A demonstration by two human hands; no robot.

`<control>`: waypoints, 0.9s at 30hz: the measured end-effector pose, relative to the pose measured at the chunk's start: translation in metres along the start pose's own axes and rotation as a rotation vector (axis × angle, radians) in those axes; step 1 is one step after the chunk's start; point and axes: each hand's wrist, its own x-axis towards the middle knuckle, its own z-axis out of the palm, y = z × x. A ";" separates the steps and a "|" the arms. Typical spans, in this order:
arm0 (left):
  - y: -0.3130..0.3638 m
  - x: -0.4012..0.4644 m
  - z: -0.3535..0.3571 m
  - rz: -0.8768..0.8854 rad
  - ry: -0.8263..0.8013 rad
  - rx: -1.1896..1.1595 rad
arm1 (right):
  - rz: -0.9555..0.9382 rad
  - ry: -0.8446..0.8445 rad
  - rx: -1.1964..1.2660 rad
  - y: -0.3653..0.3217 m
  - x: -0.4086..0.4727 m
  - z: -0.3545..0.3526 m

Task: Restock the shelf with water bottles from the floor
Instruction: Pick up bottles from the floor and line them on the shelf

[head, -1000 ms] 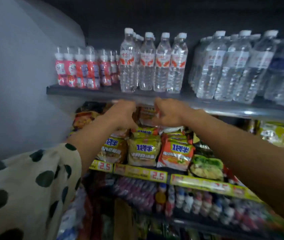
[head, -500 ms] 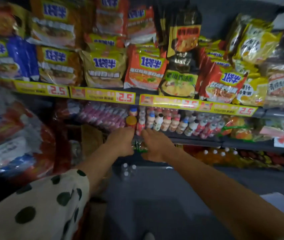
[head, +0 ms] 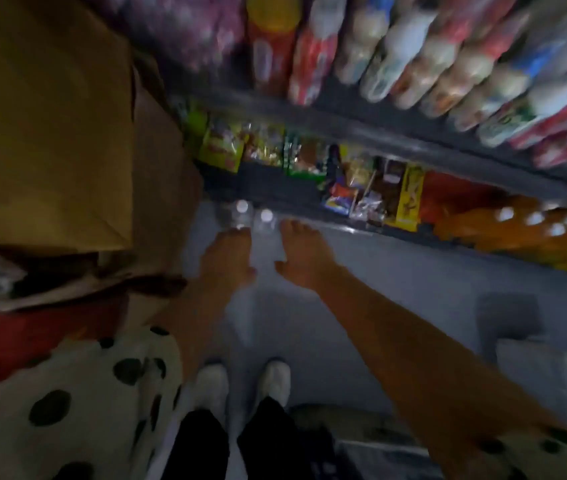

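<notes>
I reach my left hand and right hand down, fingers straight and holding nothing, toward the water bottles standing on the floor by the bottom shelf (blurred), ready to grab.

Dim, heavy motion blur throughout, wide-angle bending at the edges, faint glare perhaps on bottle caps

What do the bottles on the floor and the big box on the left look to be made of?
Bottles: probably clear plastic with white caps; see-through bodies, though blurred. Box: likely cardboard, matte brown, with flat panels and folded edges.
</notes>
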 end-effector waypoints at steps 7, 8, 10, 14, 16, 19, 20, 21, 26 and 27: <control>-0.066 0.094 0.099 -0.046 0.100 -0.049 | -0.041 0.017 -0.040 0.003 0.111 0.131; -0.075 0.105 0.108 -0.045 0.103 -0.043 | -0.048 0.026 -0.045 0.001 0.126 0.143; -0.090 0.125 0.124 -0.045 0.103 -0.032 | -0.048 0.025 -0.066 -0.001 0.153 0.162; -0.115 0.150 0.145 -0.068 0.103 0.000 | -0.050 -0.037 -0.086 -0.008 0.193 0.191; -0.123 0.156 0.150 -0.065 0.099 -0.001 | -0.058 -0.031 -0.074 -0.010 0.206 0.200; -0.127 0.157 0.150 -0.056 0.099 -0.024 | -0.065 -0.044 -0.058 -0.007 0.215 0.202; -0.126 0.155 0.148 -0.056 0.105 -0.028 | -0.068 -0.049 -0.063 -0.004 0.214 0.200; -0.123 0.151 0.145 -0.053 0.107 -0.031 | -0.072 -0.055 -0.063 -0.001 0.207 0.195; -0.089 0.100 0.111 -0.016 0.020 -0.110 | -0.111 -0.140 0.046 0.001 0.135 0.125; -0.077 0.083 0.099 -0.003 0.009 -0.139 | -0.122 -0.142 0.070 0.003 0.117 0.103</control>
